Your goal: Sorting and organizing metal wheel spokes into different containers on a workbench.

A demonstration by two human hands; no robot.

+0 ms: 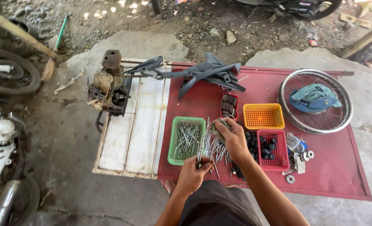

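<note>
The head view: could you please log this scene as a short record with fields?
left hand: left hand grips a bundle of spokes, upright
right hand: right hand holds a greyish rag against the spokes
surface: red table
left of hands: green basket with more spokes
right of hands: red basket of dark parts, orange basket, which looks empty
far right: wheel rim with a blue cloth inside
back: grey plastic panels

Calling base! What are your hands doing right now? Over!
Left hand gripping a bunch of spokes, upright. Right hand wiping them with a rag. Green basket of spokes beside; nothing blocking.
</note>
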